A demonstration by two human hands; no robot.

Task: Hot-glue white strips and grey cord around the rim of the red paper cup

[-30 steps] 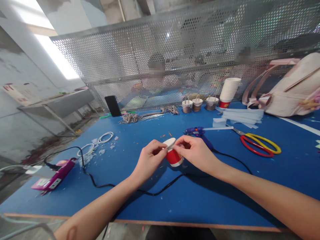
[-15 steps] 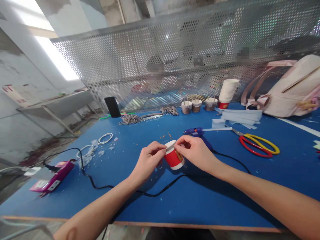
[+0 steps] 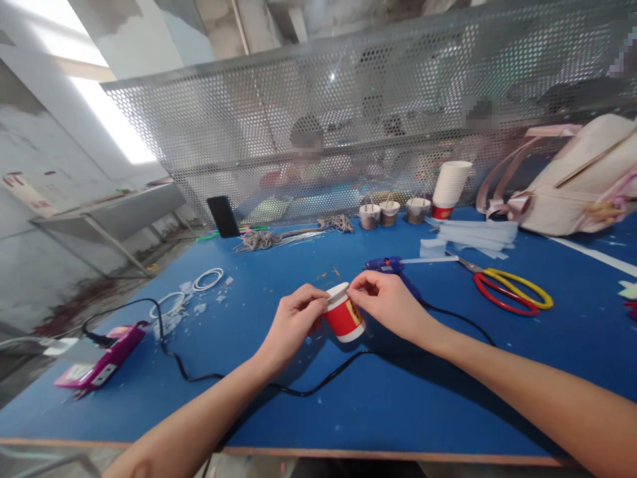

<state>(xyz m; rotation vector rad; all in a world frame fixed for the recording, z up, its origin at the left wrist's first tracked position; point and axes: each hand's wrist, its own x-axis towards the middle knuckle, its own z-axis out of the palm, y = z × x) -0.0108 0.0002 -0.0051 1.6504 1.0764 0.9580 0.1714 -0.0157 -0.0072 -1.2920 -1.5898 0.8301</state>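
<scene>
A red and white paper cup [image 3: 344, 320] is held tilted above the blue table [image 3: 418, 418], its bottom towards me. My left hand [image 3: 298, 318] pinches its rim on the left side. On the right side of the rim, the thumb and fingers of my right hand [image 3: 385, 302] are closed on it too. The inside of the cup is hidden from view. Just behind my right hand lies a blue glue gun [image 3: 385, 264] with a pale glue stick in its back end.
Scissors with red and yellow handles [image 3: 512, 292] and whitish strips [image 3: 472, 236] lie to the right. Stacked paper cups [image 3: 452, 186], a pink-white backpack [image 3: 572, 179], a phone [image 3: 223, 216] and grey cord [image 3: 259, 239] stand farther back. A purple power strip [image 3: 107, 358] is at left; a black cable [image 3: 303, 392] crosses the table.
The cup has turned slightly between my fingers, so more of its yellow patch shows. Both hands keep their grip in nearly the same place; the view has shifted a little.
</scene>
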